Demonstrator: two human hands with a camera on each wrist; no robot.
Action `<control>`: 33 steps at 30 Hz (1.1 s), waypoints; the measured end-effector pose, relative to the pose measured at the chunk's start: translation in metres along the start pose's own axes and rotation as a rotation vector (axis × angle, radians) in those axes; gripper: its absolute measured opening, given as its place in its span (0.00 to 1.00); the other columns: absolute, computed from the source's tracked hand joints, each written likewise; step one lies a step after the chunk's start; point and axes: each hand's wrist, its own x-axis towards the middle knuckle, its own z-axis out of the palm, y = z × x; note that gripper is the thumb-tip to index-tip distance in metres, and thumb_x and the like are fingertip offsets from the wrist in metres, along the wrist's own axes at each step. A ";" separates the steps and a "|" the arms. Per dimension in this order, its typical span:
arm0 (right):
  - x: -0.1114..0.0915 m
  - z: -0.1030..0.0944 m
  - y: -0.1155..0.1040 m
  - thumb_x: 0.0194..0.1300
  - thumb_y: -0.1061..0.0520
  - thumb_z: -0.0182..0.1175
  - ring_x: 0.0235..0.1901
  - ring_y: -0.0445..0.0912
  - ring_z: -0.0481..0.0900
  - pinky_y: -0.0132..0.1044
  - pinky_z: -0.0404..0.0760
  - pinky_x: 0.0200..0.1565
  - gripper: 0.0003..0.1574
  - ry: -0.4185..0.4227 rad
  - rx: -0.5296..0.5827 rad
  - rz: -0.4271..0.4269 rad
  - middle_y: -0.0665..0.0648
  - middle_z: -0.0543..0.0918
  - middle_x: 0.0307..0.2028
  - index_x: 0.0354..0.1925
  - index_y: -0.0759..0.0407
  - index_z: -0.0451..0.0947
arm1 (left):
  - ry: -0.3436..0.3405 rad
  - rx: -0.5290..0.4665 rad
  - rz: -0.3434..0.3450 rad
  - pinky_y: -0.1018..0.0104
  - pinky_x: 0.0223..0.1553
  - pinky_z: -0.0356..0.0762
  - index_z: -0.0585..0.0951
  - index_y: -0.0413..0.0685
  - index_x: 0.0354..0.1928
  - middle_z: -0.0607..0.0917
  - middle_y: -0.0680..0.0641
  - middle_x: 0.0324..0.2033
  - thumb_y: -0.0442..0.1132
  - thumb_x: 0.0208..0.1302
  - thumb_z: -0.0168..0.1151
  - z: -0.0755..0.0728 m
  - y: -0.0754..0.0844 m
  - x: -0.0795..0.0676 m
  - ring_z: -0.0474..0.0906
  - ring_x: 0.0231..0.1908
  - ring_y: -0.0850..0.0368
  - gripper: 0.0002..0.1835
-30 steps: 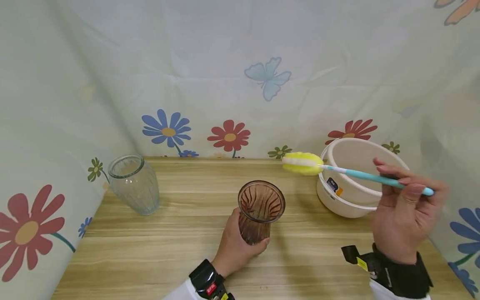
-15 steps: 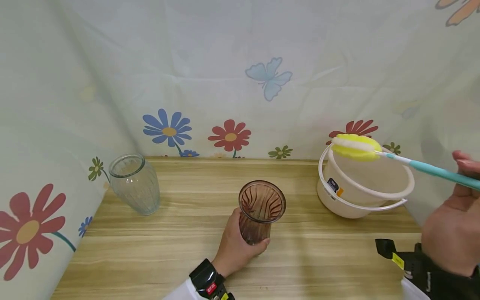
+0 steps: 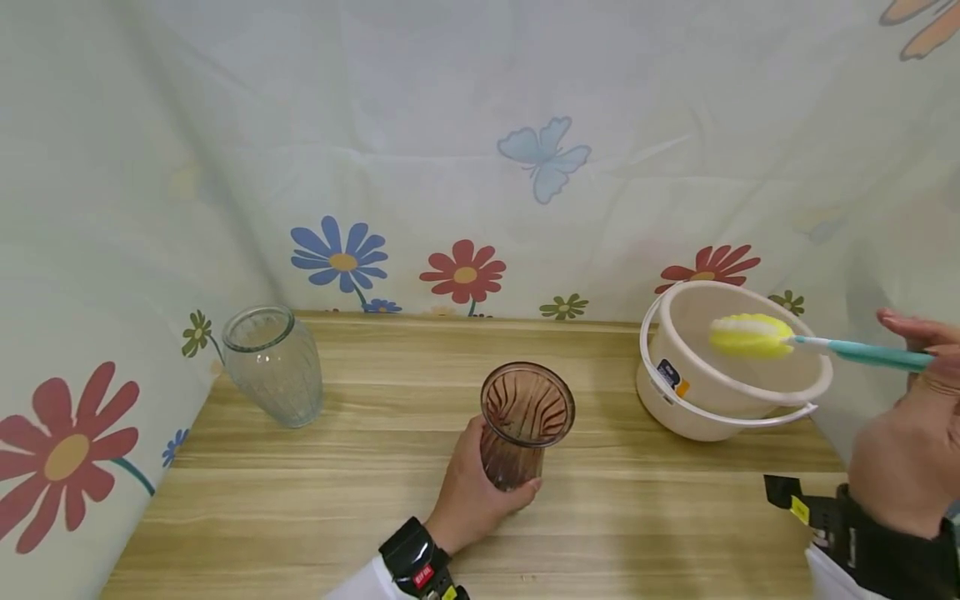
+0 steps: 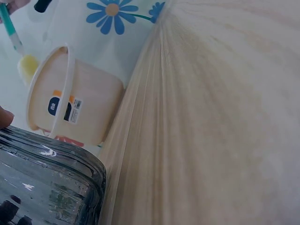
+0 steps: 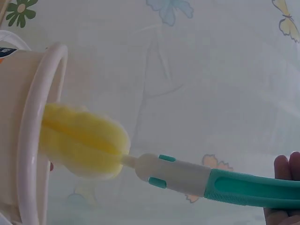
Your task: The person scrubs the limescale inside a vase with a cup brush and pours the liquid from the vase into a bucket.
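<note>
My left hand grips a brown ribbed glass vase that stands upright on the table, its wide mouth facing up. In the left wrist view the base of the glass vase fills the lower left corner. My right hand pinches the teal handle of a sponge bottle brush at the right. The brush's yellow and white sponge head overlaps the mouth of a cream bucket. In the right wrist view the bucket's rim hides the far end of the sponge head.
A clear glass vase stands at the left of the wooden table. The bucket's white handle hangs down its front. A flower-print curtain lines the back and sides.
My right hand has carried the brush to the right, from beside the bucket to over it, and the sponge head has then dipped toward its mouth. My left hand and the brown vase stay put.
</note>
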 end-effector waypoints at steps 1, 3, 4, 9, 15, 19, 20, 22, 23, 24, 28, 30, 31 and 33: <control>-0.003 -0.001 0.002 0.81 0.63 0.47 0.58 0.40 0.83 0.31 0.69 0.68 0.17 0.008 -0.167 0.022 0.44 0.89 0.50 0.54 0.63 0.82 | 0.001 0.001 0.002 0.52 0.63 0.78 0.64 0.59 0.71 0.74 0.55 0.63 0.56 0.51 0.81 0.000 0.000 0.000 0.75 0.62 0.59 0.49; -0.007 -0.001 0.010 0.83 0.60 0.42 0.58 0.38 0.82 0.32 0.69 0.68 0.19 0.021 -0.305 0.081 0.39 0.88 0.50 0.58 0.63 0.78 | 0.003 0.006 0.004 0.52 0.63 0.78 0.64 0.58 0.71 0.74 0.54 0.63 0.56 0.51 0.81 0.000 0.000 0.000 0.75 0.63 0.58 0.49; -0.008 -0.001 0.016 0.83 0.60 0.43 0.57 0.38 0.83 0.33 0.69 0.68 0.19 0.012 -0.291 0.083 0.40 0.88 0.50 0.58 0.66 0.77 | 0.003 0.010 0.005 0.52 0.63 0.78 0.64 0.58 0.71 0.74 0.54 0.63 0.56 0.51 0.81 0.000 -0.001 0.000 0.75 0.63 0.58 0.49; -0.014 -0.001 0.038 0.82 0.60 0.45 0.52 0.37 0.83 0.32 0.73 0.67 0.14 -0.046 -0.216 0.110 0.38 0.86 0.46 0.56 0.66 0.72 | -0.001 0.019 0.006 0.52 0.64 0.77 0.64 0.58 0.71 0.74 0.54 0.64 0.57 0.51 0.81 0.001 -0.002 0.001 0.74 0.63 0.58 0.49; -0.019 0.001 0.053 0.82 0.56 0.46 0.51 0.34 0.80 0.28 0.71 0.53 0.12 -0.091 -0.258 0.166 0.35 0.86 0.44 0.52 0.60 0.74 | -0.003 0.016 0.016 0.52 0.64 0.77 0.63 0.57 0.72 0.74 0.53 0.64 0.57 0.51 0.81 0.001 -0.001 0.001 0.75 0.63 0.57 0.50; -0.021 0.001 0.060 0.83 0.52 0.44 0.52 0.32 0.78 0.28 0.69 0.52 0.17 -0.119 -0.327 0.216 0.31 0.84 0.44 0.56 0.61 0.73 | 0.000 0.019 0.016 0.52 0.63 0.78 0.63 0.58 0.72 0.74 0.53 0.63 0.56 0.50 0.82 0.002 -0.001 0.001 0.75 0.63 0.58 0.50; -0.021 0.000 0.061 0.83 0.52 0.44 0.52 0.33 0.78 0.29 0.69 0.53 0.18 -0.112 -0.321 0.224 0.31 0.84 0.44 0.56 0.62 0.72 | 0.002 0.021 0.021 0.52 0.63 0.78 0.63 0.58 0.72 0.74 0.53 0.63 0.57 0.50 0.82 0.002 -0.001 0.001 0.75 0.62 0.58 0.50; -0.019 0.001 0.061 0.83 0.52 0.43 0.51 0.34 0.79 0.30 0.69 0.55 0.17 -0.079 -0.298 0.237 0.33 0.83 0.43 0.56 0.61 0.71 | 0.004 0.024 0.024 0.52 0.63 0.78 0.63 0.58 0.71 0.74 0.53 0.62 0.57 0.50 0.82 0.003 -0.002 0.002 0.75 0.62 0.58 0.50; -0.018 0.001 0.059 0.83 0.53 0.42 0.51 0.34 0.79 0.30 0.71 0.57 0.16 -0.056 -0.287 0.243 0.34 0.83 0.44 0.56 0.60 0.71 | 0.005 0.023 0.025 0.52 0.62 0.78 0.64 0.58 0.71 0.74 0.54 0.62 0.57 0.50 0.82 0.003 -0.002 0.002 0.75 0.62 0.58 0.50; -0.016 0.001 0.057 0.83 0.53 0.42 0.51 0.35 0.80 0.30 0.71 0.60 0.15 -0.030 -0.271 0.239 0.35 0.82 0.43 0.56 0.60 0.70 | 0.006 0.022 0.028 0.52 0.62 0.78 0.64 0.58 0.71 0.74 0.54 0.62 0.56 0.50 0.82 0.003 -0.002 0.002 0.75 0.62 0.58 0.50; -0.009 0.001 0.048 0.83 0.59 0.40 0.50 0.38 0.83 0.35 0.73 0.67 0.14 0.055 -0.147 0.193 0.43 0.82 0.43 0.55 0.62 0.70 | 0.002 0.016 0.027 0.52 0.62 0.78 0.64 0.58 0.71 0.75 0.53 0.62 0.55 0.50 0.82 0.002 -0.001 0.003 0.75 0.62 0.57 0.50; -0.006 0.002 0.044 0.82 0.62 0.41 0.49 0.42 0.84 0.37 0.73 0.68 0.13 0.100 -0.019 0.173 0.48 0.84 0.41 0.53 0.66 0.72 | 0.002 0.015 0.032 0.52 0.62 0.78 0.64 0.58 0.71 0.75 0.53 0.61 0.55 0.50 0.82 0.002 0.000 0.003 0.75 0.62 0.57 0.49; -0.005 0.002 0.043 0.82 0.63 0.41 0.49 0.43 0.85 0.38 0.73 0.68 0.14 0.120 0.046 0.168 0.50 0.84 0.41 0.51 0.66 0.73 | 0.002 0.015 0.035 0.52 0.62 0.78 0.64 0.57 0.71 0.75 0.53 0.61 0.54 0.50 0.82 0.001 0.000 0.003 0.75 0.62 0.57 0.49; -0.004 0.004 0.036 0.82 0.65 0.41 0.48 0.46 0.85 0.38 0.72 0.69 0.14 0.167 0.139 0.165 0.54 0.85 0.40 0.48 0.68 0.74 | 0.005 0.018 0.044 0.51 0.62 0.79 0.64 0.57 0.71 0.75 0.52 0.61 0.55 0.50 0.82 0.001 0.000 0.003 0.76 0.61 0.56 0.49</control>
